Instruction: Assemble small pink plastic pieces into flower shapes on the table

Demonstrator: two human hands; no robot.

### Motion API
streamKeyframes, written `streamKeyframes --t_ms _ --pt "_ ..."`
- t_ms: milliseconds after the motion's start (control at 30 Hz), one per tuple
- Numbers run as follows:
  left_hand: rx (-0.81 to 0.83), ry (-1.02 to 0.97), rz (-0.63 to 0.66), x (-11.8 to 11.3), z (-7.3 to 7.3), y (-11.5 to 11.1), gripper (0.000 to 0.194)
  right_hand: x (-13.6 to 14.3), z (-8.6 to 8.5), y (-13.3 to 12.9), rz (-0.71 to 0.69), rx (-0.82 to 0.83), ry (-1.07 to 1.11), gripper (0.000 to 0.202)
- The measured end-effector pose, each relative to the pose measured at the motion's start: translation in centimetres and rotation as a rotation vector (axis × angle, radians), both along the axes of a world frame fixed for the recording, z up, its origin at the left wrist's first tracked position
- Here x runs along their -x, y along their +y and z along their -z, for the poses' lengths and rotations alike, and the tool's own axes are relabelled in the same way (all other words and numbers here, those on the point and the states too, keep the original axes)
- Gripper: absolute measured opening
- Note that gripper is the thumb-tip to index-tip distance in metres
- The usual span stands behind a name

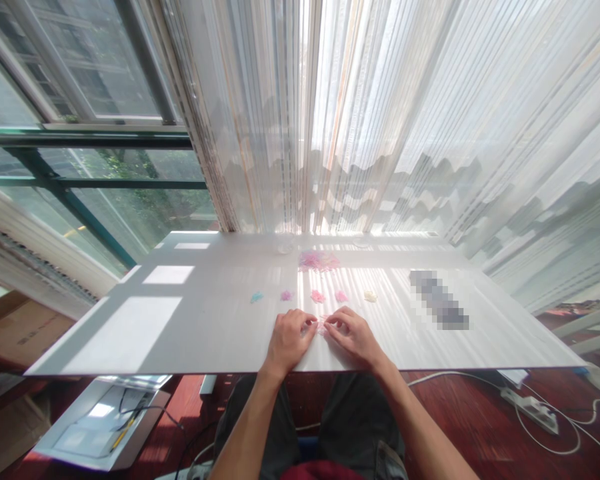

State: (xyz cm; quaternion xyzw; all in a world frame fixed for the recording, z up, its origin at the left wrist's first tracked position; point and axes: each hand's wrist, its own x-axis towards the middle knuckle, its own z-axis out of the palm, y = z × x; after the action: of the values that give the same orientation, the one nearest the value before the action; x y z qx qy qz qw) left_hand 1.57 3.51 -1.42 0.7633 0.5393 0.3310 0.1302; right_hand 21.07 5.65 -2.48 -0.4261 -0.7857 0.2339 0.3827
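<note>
Two-handed, nearer than the large pink pile (319, 261) on the white bench (230, 347): pale pink pieces (321, 325) pinched in the grip of left hand (293, 337) and right hand (354, 335). Just nearer than the pile, a row of small coloured heaps (318, 296). Far left of it, cardboard box (23, 333), print unreadable; lower left, open white box (93, 430) containing yellow stick (123, 432).

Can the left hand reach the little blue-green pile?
Probably yes. The left hand looks close to the blue-green pile, and I see nothing on the white table standing between them.
</note>
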Motion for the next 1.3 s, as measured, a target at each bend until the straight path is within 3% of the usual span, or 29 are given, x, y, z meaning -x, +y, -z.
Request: streamKeyframes --t_ms 667,1300 --pt "0.009 -0.032 0.021 0.09 -0.03 -0.01 0.012 0.04 0.5 -0.02 -0.02 -0.001 -0.006 0.014" --pt "-0.074 -0.129 -0.051 0.24 0.69 0.31 0.004 0.03 0.21 -0.07 0.083 -0.01 0.017 0.013"
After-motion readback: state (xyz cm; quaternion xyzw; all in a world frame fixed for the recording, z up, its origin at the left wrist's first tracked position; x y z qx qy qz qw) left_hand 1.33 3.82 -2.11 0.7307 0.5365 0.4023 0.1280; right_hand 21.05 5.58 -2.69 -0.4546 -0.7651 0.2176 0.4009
